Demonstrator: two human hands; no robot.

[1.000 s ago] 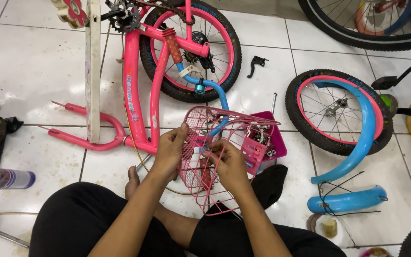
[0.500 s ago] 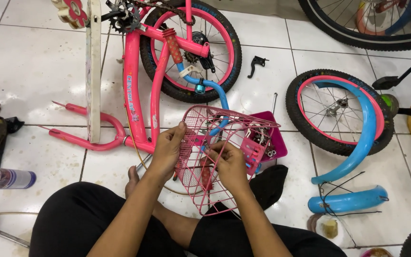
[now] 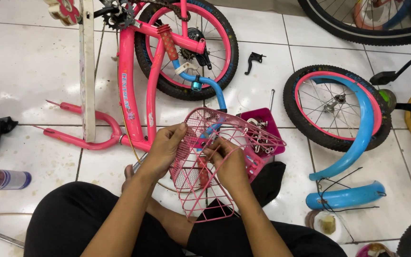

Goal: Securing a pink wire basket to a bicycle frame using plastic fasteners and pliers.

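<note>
Now both hands (image 3: 196, 154) grip the pink wire basket (image 3: 224, 162) over the lap.

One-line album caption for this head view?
Left hand and right hand grip a pink wire bicycle basket beside a pink bike frame.

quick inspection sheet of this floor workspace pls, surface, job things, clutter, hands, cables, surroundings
surface: white tiled floor, scuffed in places.
job's things: pink wire basket held over the lap; pink bike frame lying just beyond it.
clutter: magenta parts tray, black brake lever, spray can, blue mudguards.
hands: left hand grips the basket's side; right hand has fingers through its wires.
cables: thin cable beside the frame, near the left hand.
surroundings: loose wheel with blue mudguard; another bike's wheel at top right.
</note>
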